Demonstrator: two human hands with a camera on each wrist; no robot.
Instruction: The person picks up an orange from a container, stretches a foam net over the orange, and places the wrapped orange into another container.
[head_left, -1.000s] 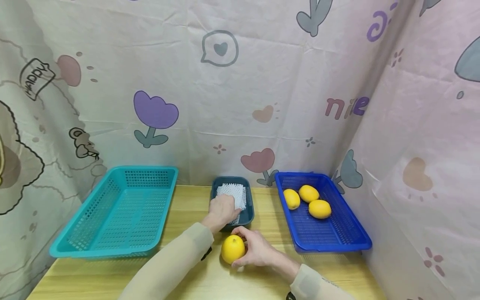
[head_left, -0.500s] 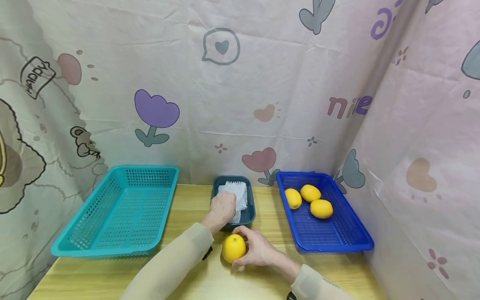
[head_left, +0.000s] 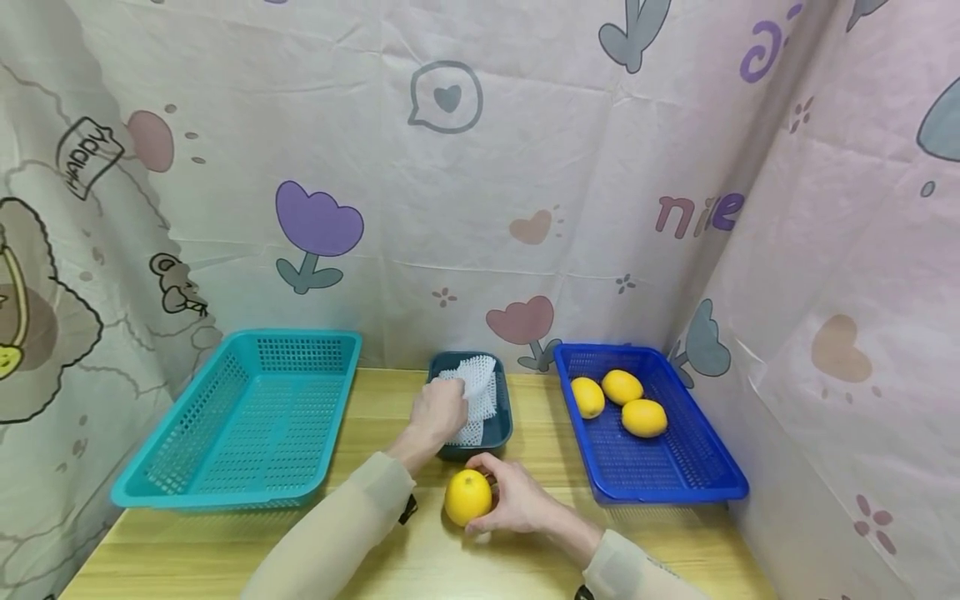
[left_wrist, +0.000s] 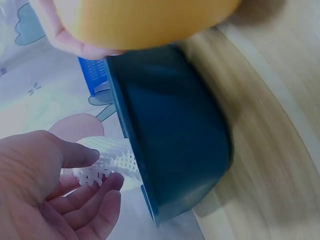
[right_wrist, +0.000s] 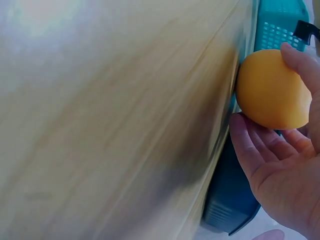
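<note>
So the left hand (head_left: 438, 410) was pinching a white net (head_left: 482, 390) over the bin (head_left: 501, 427), while the right hand (head_left: 517, 498) just gripped a lemon (head_left: 467, 498) on the table (head_left: 450, 571).

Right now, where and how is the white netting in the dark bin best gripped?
Probably by the raised end of the white netting, from above with pinching fingers: that end sticks out past the rim of the dark bin, looks thin, and the left hand pinches it there.

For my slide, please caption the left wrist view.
Left hand pinches white netting at the rim of a dark tray; right hand holds a yellow fruit.
</note>
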